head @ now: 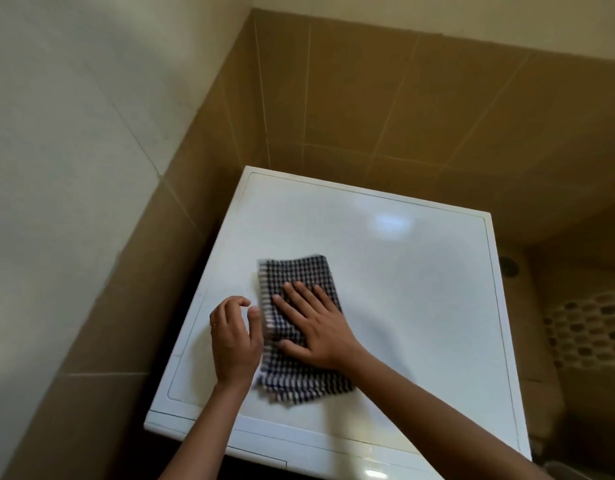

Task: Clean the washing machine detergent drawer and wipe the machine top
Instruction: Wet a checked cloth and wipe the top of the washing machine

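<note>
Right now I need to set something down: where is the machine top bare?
Bare: the right half of the machine top, from the checked cloth to the right edge, and the back strip by the tiled wall. Crowded: front left, right hand pressing the cloth, left hand beside it.

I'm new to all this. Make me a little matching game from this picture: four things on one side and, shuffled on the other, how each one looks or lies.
Things:
1. checked cloth
2. right hand
3. left hand
4. machine top

Descriptions:
A. glossy white, with a light reflected in it
B. pressed flat, fingers spread
C. folded, dark and white
D. fingers loosely curled, holding nothing

Pairs: 1-C, 2-B, 3-D, 4-A
</note>
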Available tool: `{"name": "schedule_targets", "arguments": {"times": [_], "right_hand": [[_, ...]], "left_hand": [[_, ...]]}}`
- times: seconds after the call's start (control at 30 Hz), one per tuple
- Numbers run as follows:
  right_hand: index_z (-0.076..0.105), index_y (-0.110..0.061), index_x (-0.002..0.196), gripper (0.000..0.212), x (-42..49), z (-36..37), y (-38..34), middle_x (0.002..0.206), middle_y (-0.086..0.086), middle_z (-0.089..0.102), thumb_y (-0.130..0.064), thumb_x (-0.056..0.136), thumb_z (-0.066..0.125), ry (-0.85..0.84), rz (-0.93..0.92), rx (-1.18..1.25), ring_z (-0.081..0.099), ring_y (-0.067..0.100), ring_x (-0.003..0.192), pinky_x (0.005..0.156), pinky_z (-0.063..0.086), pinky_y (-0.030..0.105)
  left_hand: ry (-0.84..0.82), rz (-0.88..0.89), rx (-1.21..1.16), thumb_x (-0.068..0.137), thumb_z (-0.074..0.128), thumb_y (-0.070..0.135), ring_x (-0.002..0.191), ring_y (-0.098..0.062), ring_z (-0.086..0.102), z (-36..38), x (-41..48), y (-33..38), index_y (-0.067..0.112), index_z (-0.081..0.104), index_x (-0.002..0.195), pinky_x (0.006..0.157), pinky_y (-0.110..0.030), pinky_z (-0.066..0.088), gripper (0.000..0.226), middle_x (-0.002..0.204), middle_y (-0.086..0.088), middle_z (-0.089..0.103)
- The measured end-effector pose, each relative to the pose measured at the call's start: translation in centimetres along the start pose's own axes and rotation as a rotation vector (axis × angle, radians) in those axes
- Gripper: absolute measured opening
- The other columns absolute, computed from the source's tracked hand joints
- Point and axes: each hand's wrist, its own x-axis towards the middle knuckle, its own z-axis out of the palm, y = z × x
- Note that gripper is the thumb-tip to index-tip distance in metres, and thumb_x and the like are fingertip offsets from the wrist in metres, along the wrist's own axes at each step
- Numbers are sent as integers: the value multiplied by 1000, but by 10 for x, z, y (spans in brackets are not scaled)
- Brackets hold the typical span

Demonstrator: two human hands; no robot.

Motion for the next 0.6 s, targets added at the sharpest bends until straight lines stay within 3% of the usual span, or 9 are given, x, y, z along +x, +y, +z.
{"name": "schedule_targets", "arguments": {"times": [0.07,0.17,0.3,0.43,0.53,0.6], "right_hand": [[11,-31,152,75,-28,-4,21,160,-1,6,-67,90,31,19,43,-1,3,17,148,119,3,40],[20,-29,151,77,-57,-15,68,159,-1,11,-71,87,29,24,248,23,14,20,147,118,5,36],[9,-29,153,86,-51,-39,142,160,1,3,-77,82,15,52,635,25,2,17,148,119,-2,38],[6,-22,154,92,6,-57,186,161,6,1,-77,81,17,126,921,55,-1,22,148,119,-2,45],[2,-18,153,89,59,-59,185,161,10,-2,-74,86,22,120,974,62,-5,26,148,118,-4,48],[0,-17,153,89,92,-57,168,160,10,-4,-73,87,23,96,900,56,-7,27,147,118,-6,48]], "left_hand": [[-21,25,26,96,41,34,92,-23,51,1,3,-4,6,57,98,80,-34,45,32,99,-7,60],[-64,62,50,94,42,35,92,-20,50,1,6,-7,6,58,97,79,-36,48,33,98,-6,61],[-108,91,59,93,43,36,93,-19,50,2,11,-12,8,58,99,79,-35,49,32,100,-5,62],[-104,95,58,94,42,36,93,-22,54,5,15,-15,7,58,100,79,-33,48,34,101,-7,62],[-99,79,51,94,42,36,93,-22,54,6,16,-18,7,58,100,79,-35,49,34,101,-8,62],[-94,64,37,94,42,36,94,-22,53,6,14,-20,7,58,101,80,-36,49,34,102,-7,61]]}}
